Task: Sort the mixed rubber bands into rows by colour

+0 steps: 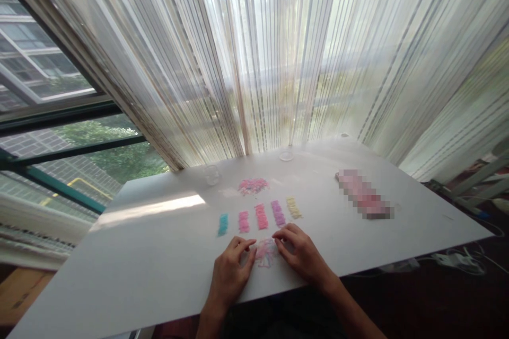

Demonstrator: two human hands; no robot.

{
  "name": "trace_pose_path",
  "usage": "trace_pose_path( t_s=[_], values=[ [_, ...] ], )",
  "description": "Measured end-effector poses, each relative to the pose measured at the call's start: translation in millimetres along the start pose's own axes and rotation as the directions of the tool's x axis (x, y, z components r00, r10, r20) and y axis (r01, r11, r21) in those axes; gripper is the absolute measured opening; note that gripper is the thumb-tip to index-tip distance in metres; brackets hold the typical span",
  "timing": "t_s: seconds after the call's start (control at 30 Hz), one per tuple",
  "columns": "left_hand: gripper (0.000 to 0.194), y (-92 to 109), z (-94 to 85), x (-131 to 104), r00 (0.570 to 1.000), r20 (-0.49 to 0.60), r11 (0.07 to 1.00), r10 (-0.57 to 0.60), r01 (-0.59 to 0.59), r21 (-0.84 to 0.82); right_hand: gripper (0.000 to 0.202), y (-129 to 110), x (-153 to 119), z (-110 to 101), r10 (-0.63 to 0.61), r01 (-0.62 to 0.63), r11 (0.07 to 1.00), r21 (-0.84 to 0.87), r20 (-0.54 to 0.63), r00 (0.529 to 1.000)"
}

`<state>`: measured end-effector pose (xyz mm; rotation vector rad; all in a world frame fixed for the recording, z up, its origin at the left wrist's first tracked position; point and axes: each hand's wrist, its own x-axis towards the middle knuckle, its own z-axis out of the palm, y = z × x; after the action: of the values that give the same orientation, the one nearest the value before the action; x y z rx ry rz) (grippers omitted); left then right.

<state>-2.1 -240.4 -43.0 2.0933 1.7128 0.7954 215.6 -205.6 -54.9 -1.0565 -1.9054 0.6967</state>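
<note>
A striped curtain (278, 63) hangs beside green window bars (59, 186).

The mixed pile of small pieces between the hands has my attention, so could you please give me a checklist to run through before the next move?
1. Mixed pile within reach: ok, between the left hand and right hand.
2. Colour groups separate: ok, gaps show between the teal group, pink group, coral group, purple group and yellow group.
3. Purple group free of the right hand: cannot tell, its near end lies close to the fingers.
4. Far mixed pile apart from the groups: ok, it lies beyond them.
5. Pieces in the fingertips: cannot tell, too small.
6. Pixelated pink object out of the way: ok, off to the right.
</note>
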Motion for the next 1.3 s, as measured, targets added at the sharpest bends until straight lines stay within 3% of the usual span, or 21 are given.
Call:
trace_pose_path(
  t_s=[0.27, 0.47, 0.73, 1.03, 1.13, 1.3],
  values=[
    [0.028, 3, 5.3, 8, 0.999, 0.016, 0.997, 0.033, -0.034, 0.076, 0.024, 6, -1, 6, -0.016, 0.016, 0.996, -0.083, 0.006, 1.000],
    [0.029, 7, 12.3, 9, 0.996, 0.007, 0.989, 0.094, -0.094, 0.116, 0.034, 4, 0, 7, -0.051, 0.068, 0.979, -0.191, 0.091, 0.995],
    [0.028, 6, 12.2, 6, 0.986, -0.041, 0.986, 0.163, -0.161, 0.047, 0.031, 0, -1, 2, -0.031, 0.053, 0.988, -0.148, 0.146, 0.989],
    [0.020, 0, 16.5, 1, 0.976, -0.096, 0.981, 0.193, -0.194, -0.002, 0.021, -3, -4, -7, 0.122, -0.118, 0.992, 0.043, -0.106, 0.987],
    [0.018, -3, 20.9, 1, 0.971, -0.120, 0.978, 0.208, -0.210, -0.004, 0.020, -2, -4, -16, 0.149, -0.149, 0.989, 0.002, -0.030, 0.988],
    [0.017, -1, 21.9, 1, 0.972, -0.123, 0.979, 0.200, -0.205, -0.022, 0.020, 4, -3, -25, 0.092, -0.081, 0.992, -0.096, 0.118, 0.989]
  ],
)
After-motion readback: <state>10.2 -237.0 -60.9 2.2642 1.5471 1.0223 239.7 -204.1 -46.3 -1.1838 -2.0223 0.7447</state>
